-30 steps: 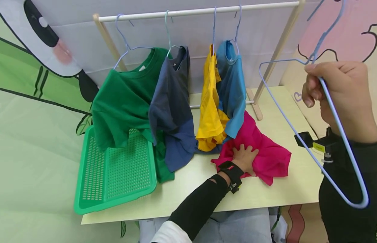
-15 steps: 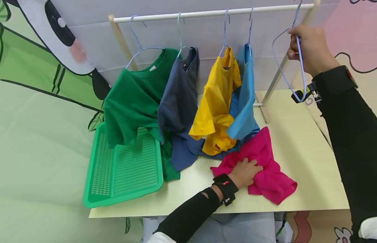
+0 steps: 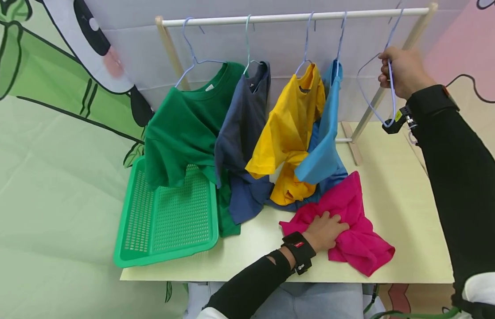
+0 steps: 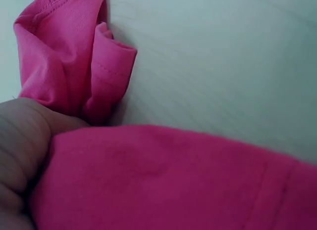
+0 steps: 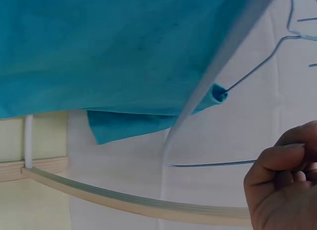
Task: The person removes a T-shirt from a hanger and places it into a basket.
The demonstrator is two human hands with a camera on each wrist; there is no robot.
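Crumpled on the front right of the table lies a pink T-shirt [image 3: 360, 241]. My left hand [image 3: 326, 231] grips a fold of it; in the left wrist view the cloth [image 4: 148, 175] bulges out beside the curled hand [image 4: 22, 151]. Up at the right end of the rail, my right hand [image 3: 407, 73] pinches a light purple wire hanger [image 3: 393, 99] just below its neck. The hanger's hook is at the rail and carries no garment. In the right wrist view, thumb and fingers [image 5: 287, 175] are curled together, with the hanger wire [image 5: 181, 121] blurred close by.
A white rail [image 3: 279, 17] on wooden legs bears several hung shirts: green [image 3: 191, 119], dark blue [image 3: 247, 119], yellow [image 3: 289, 124] and light blue [image 3: 325, 150]. A green basket [image 3: 123, 221] stands at the table's left. The table's front edge [image 3: 251, 279] is near my lap.
My right hand has carried the hanger away from me, up to the right end of the rail. The pink T-shirt has shifted slightly toward the front under my left hand.
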